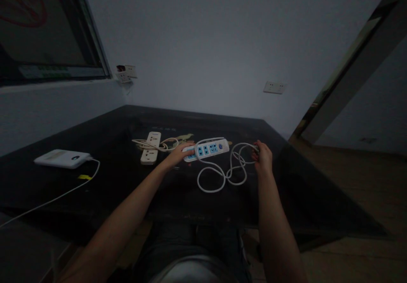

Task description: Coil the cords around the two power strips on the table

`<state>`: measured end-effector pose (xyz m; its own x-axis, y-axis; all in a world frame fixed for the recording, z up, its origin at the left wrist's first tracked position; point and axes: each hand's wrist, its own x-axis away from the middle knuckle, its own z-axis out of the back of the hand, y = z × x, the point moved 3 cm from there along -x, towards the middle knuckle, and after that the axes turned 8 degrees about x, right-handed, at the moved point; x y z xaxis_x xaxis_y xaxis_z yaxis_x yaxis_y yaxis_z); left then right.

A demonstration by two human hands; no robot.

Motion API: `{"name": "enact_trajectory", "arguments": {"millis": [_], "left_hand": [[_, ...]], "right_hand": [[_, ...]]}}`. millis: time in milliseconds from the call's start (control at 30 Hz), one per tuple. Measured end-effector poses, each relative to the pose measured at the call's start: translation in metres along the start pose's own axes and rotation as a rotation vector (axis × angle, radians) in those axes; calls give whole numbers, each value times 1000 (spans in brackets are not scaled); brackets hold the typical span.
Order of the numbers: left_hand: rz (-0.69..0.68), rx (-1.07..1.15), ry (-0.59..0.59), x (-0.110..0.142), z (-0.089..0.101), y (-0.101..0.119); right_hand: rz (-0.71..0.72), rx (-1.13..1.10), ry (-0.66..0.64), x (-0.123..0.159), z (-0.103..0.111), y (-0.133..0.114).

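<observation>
A white power strip with blue sockets [212, 148] lies at a slant across the middle of the black table. My left hand [178, 155] grips its left end, fingers over the top. The strip's white cord [211, 191] spreads in loose loops to the front and right, and one stretch crosses over the strip. On the right, my right hand [263, 156] is closed around part of that cord, above the table. The cord's plug cannot be made out. Left of my left hand lies a second, cream power strip [149, 156] with its own cord [163, 147] wrapped around it.
A white power bank [62, 159] with a cable [68, 193] running off the front left lies on the black table [178, 204]. Wall sockets [275, 87] are on the back wall, with more [130, 71] near the left corner. A window [47, 29] is at upper left.
</observation>
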<state>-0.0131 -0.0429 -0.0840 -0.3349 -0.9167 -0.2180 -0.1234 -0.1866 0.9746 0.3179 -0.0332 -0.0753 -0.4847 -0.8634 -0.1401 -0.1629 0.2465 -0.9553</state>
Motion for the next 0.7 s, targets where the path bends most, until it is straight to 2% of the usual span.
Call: {"name": "enact_trajectory", "arguments": {"millis": [100, 200, 367, 533, 700], "left_hand": [[48, -12, -118, 4, -8, 2], [96, -22, -172, 7, -18, 0], [125, -12, -180, 8, -25, -7], [135, -41, -196, 9, -30, -9], [115, -63, -91, 7, -35, -16]], "right_hand": [[53, -33, -36, 6, -8, -1], [111, -77, -68, 14, -20, -5], [243, -192, -106, 29, -34, -14], [300, -233, -113, 35, -37, -18], [285, -260, -221, 44, -46, -18]]}}
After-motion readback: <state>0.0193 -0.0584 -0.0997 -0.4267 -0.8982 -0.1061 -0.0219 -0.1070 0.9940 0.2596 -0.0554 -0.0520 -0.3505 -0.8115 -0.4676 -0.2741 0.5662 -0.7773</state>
